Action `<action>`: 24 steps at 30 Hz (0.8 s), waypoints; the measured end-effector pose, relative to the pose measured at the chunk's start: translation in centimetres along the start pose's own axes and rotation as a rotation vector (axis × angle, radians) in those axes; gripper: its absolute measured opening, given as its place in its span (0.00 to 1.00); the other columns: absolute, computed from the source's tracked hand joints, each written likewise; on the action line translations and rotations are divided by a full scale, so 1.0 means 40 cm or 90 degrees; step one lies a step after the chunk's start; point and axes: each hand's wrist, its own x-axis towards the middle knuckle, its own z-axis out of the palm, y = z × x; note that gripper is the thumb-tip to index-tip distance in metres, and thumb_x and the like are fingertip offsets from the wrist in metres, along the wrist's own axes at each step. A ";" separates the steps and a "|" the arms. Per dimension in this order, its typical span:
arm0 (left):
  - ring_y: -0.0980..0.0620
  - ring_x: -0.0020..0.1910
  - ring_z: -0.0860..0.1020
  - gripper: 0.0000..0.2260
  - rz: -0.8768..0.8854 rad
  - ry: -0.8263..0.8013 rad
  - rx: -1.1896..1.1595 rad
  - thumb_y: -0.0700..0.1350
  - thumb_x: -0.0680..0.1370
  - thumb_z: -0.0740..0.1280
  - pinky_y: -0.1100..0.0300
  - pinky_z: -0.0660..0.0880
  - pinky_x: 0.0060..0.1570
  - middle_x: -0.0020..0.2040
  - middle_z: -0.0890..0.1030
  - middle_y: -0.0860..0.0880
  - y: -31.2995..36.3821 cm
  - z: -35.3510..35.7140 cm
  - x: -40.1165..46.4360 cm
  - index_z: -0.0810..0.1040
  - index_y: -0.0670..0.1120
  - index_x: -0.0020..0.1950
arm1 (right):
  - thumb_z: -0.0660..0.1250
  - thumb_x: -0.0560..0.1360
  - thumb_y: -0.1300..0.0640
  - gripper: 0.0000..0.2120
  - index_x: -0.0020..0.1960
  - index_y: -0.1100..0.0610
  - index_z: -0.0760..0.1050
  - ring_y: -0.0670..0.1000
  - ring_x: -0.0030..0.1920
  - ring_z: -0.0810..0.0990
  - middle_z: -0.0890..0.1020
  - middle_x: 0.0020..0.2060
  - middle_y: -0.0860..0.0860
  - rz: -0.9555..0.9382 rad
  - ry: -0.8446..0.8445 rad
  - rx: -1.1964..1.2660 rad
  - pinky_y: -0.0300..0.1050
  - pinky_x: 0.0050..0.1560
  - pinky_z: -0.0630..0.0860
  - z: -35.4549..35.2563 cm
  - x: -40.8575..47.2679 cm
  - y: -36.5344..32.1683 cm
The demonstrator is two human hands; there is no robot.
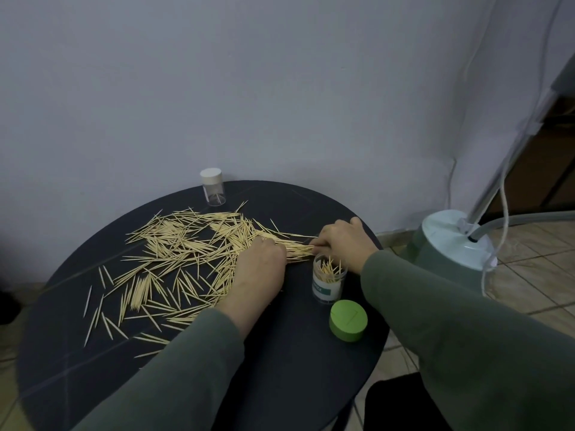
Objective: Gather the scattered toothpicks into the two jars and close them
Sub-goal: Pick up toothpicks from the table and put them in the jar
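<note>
Fingers of both hands (261, 269) hidden, bunching toothpicks (295, 248) beside open jar (329, 283).

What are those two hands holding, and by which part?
A bundle of toothpicks, lying flat on the table. The left hand grips one end, the right hand pinches the other end, just behind the open jar.

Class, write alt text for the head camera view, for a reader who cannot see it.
Both hands, left hand and right hand, gather a bundle of toothpicks on a round black table, beside an open jar partly filled with toothpicks. Its green lid lies nearby; a white-capped jar stands at the far edge.
</note>
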 end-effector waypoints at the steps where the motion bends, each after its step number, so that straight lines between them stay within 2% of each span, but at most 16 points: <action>1: 0.48 0.59 0.71 0.09 -0.001 0.003 -0.004 0.43 0.82 0.59 0.54 0.73 0.51 0.58 0.76 0.47 -0.003 -0.001 0.001 0.75 0.46 0.60 | 0.60 0.80 0.46 0.15 0.65 0.45 0.76 0.51 0.60 0.72 0.78 0.60 0.47 0.003 0.009 0.005 0.53 0.61 0.60 -0.001 0.000 0.000; 5: 0.48 0.59 0.72 0.09 -0.013 0.014 -0.038 0.43 0.81 0.60 0.54 0.73 0.53 0.58 0.76 0.49 -0.015 -0.005 0.010 0.76 0.48 0.59 | 0.62 0.79 0.45 0.15 0.62 0.45 0.78 0.50 0.60 0.72 0.79 0.59 0.45 0.039 0.037 0.075 0.52 0.63 0.61 -0.002 -0.008 0.005; 9: 0.49 0.57 0.74 0.08 -0.067 0.038 -0.145 0.48 0.81 0.61 0.55 0.72 0.50 0.55 0.78 0.50 -0.023 -0.015 0.018 0.78 0.49 0.56 | 0.63 0.78 0.43 0.15 0.61 0.44 0.79 0.50 0.62 0.71 0.78 0.59 0.44 0.091 0.074 0.162 0.54 0.66 0.61 -0.003 -0.016 0.008; 14: 0.52 0.48 0.74 0.07 -0.155 0.080 -0.316 0.49 0.80 0.64 0.57 0.71 0.43 0.52 0.77 0.52 -0.019 -0.041 0.022 0.80 0.51 0.53 | 0.66 0.76 0.42 0.12 0.56 0.44 0.81 0.47 0.58 0.73 0.80 0.51 0.40 0.128 0.158 0.335 0.56 0.66 0.60 -0.003 -0.018 0.013; 19: 0.55 0.46 0.75 0.06 -0.181 0.079 -0.514 0.48 0.80 0.64 0.60 0.68 0.43 0.48 0.78 0.55 -0.008 -0.062 0.021 0.79 0.50 0.53 | 0.65 0.71 0.38 0.18 0.54 0.45 0.82 0.47 0.54 0.77 0.80 0.44 0.37 0.105 0.182 0.488 0.60 0.63 0.69 -0.018 -0.044 0.032; 21: 0.56 0.46 0.75 0.04 -0.177 0.090 -0.610 0.47 0.80 0.64 0.63 0.68 0.41 0.45 0.78 0.56 0.001 -0.071 0.021 0.79 0.50 0.51 | 0.67 0.73 0.43 0.16 0.56 0.48 0.82 0.45 0.54 0.78 0.81 0.45 0.37 0.088 0.207 0.544 0.55 0.64 0.72 -0.037 -0.057 0.035; 22: 0.57 0.45 0.75 0.04 -0.173 0.095 -0.654 0.47 0.80 0.64 0.65 0.68 0.39 0.45 0.78 0.56 0.007 -0.078 0.019 0.78 0.50 0.52 | 0.68 0.75 0.48 0.12 0.56 0.50 0.81 0.43 0.53 0.78 0.81 0.46 0.39 0.075 0.217 0.580 0.48 0.63 0.73 -0.048 -0.065 0.035; 24: 0.58 0.44 0.76 0.05 -0.167 0.099 -0.746 0.46 0.80 0.65 0.69 0.70 0.36 0.46 0.79 0.53 0.021 -0.093 0.016 0.79 0.49 0.53 | 0.69 0.75 0.56 0.08 0.55 0.50 0.80 0.38 0.49 0.79 0.83 0.47 0.45 0.036 0.219 0.641 0.30 0.54 0.74 -0.073 -0.086 0.034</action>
